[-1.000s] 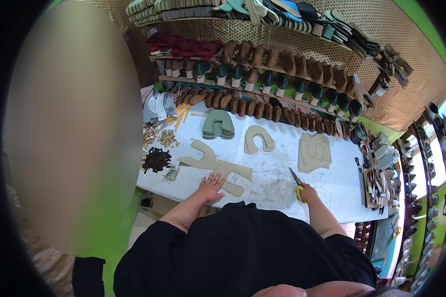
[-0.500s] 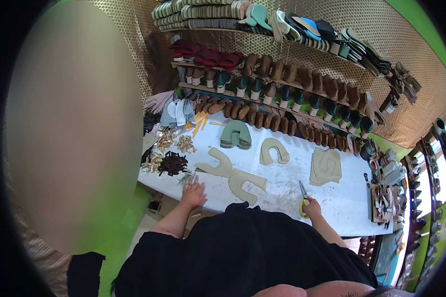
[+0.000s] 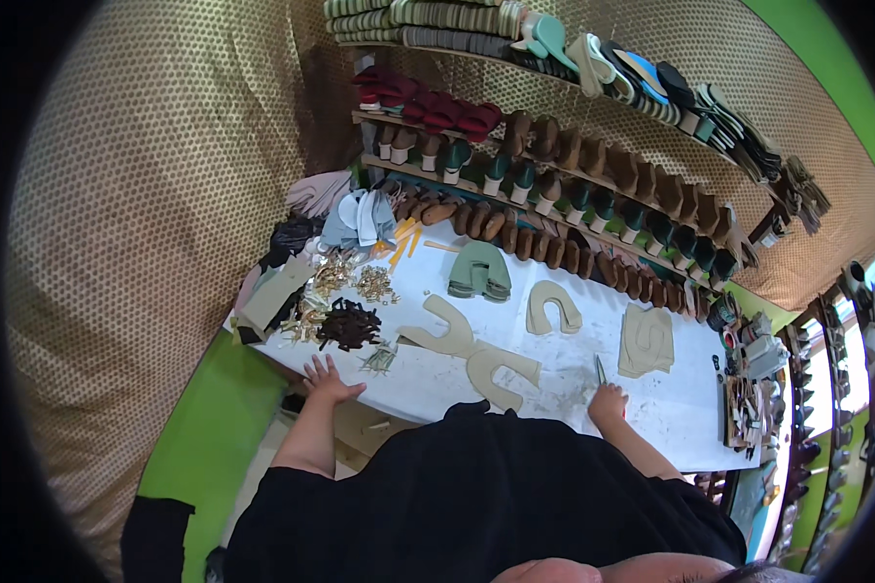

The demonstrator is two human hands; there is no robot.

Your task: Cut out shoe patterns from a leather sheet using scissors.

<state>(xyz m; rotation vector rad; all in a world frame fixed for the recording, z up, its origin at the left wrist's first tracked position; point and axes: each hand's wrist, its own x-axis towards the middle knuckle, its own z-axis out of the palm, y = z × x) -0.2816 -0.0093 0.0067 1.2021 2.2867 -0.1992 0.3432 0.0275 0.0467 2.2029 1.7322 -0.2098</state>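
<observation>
My left hand (image 3: 329, 381) rests palm down near the table's front left edge, fingers spread, holding nothing. Just beyond it are a pile of dark brown strips (image 3: 350, 325) and a small heap of thin pale green strips (image 3: 378, 359). My right hand (image 3: 608, 405) is closed round the handles of a pair of scissors, whose blades (image 3: 600, 369) point away from me; the hand mostly hides the handles. Between my hands lie beige U-shaped pieces (image 3: 501, 376). Another beige U-shaped piece (image 3: 554, 309) lies farther back, and a beige stack (image 3: 647, 342) is beyond the scissors to the right.
Green cut pieces (image 3: 479, 272) lie toward the back of the white table (image 3: 428, 389). Gold-coloured bits (image 3: 374, 284) are heaped at the left. Shelves of shoes (image 3: 544, 185) rise behind. A rack of tools and small items (image 3: 744, 413) stands at the right edge.
My left hand has moved left, away from the green strips, to the table edge. My right hand still has the scissors, its grip now covering the handles. A large blurred shape at left is gone.
</observation>
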